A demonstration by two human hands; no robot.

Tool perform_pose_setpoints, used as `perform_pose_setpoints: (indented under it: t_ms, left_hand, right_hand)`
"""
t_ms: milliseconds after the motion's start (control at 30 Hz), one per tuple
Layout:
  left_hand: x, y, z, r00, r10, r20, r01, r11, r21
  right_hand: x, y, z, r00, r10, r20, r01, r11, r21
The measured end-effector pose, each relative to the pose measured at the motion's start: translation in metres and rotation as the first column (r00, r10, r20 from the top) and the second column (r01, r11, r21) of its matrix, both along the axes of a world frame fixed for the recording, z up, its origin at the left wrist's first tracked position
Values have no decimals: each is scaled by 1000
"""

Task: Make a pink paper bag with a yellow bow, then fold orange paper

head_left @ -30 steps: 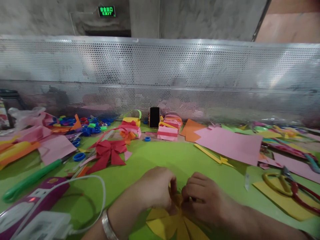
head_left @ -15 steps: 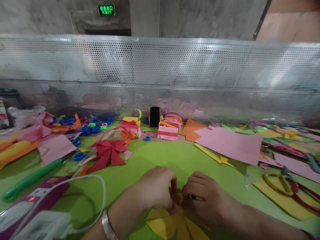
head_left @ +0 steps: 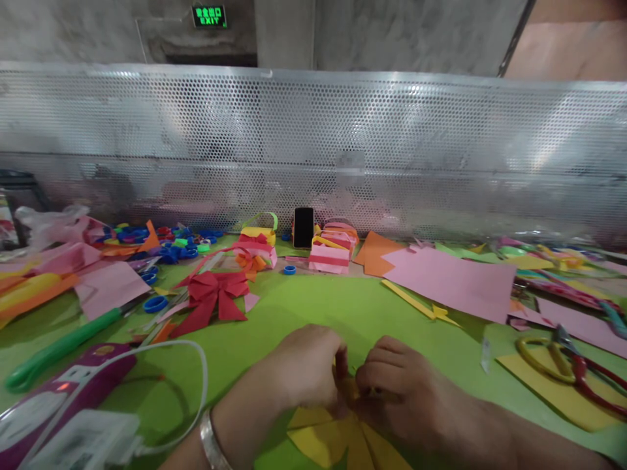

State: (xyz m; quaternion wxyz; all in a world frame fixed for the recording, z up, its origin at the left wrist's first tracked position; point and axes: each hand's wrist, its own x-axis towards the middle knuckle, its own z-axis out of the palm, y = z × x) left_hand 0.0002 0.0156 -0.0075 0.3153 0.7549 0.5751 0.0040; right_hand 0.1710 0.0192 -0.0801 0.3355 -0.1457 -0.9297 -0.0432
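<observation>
A yellow paper bow (head_left: 353, 440) with pointed tails lies low in the middle of the view, its upper part between my two hands. My left hand (head_left: 313, 365), with a silver bangle on the wrist, curls its fingers down around the bow's left side. From the other side my right hand (head_left: 399, 385) pinches the bow near its centre, fingers bent. The fingertips of both hands and the bow's middle are partly hidden. Left of my hands lies a finished-looking red paper bow (head_left: 218, 297).
Scissors (head_left: 571, 365) rest on yellow paper at right. A purple power strip (head_left: 102, 365) with a white cable and a green-handled tool (head_left: 63, 349) lie left. Pink paper (head_left: 450, 281), small paper bags (head_left: 330, 254) and a phone (head_left: 304, 227) stand or lie farther back, before a perforated metal panel (head_left: 294, 130).
My right hand's fingers have closed slightly, and the gap among them looks smaller. The left hand and the yellow bow stay nearly in place.
</observation>
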Motion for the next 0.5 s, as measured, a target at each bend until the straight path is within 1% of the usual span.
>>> perform_pose_setpoints:
  t_ms: [100,200,267,333,400,500]
  left_hand:
    - [0,-1,1,1000,-11,-26,12,1000,21]
    - [0,0,0,999,-28,-44,30,999,30]
    - [0,0,-2,998,-43,-47,45,998,37]
    - [-1,1,-3,998,-48,-41,50,998,40]
    - [-1,1,-3,998,-45,-45,46,999,28]
    - [-1,2,-1,997,-41,-63,41,999,7]
  right_hand:
    - [2,-4,12,998,40,45,-37,998,-57]
    - [4,-7,22,994,91,55,-80,981,-177]
    - [5,-8,25,994,98,46,-84,970,-230]
    - [6,-7,23,994,102,45,-90,972,-216]
    - [7,-4,18,991,119,55,-108,979,-173]
    - [8,-2,10,987,121,104,-105,983,-148]
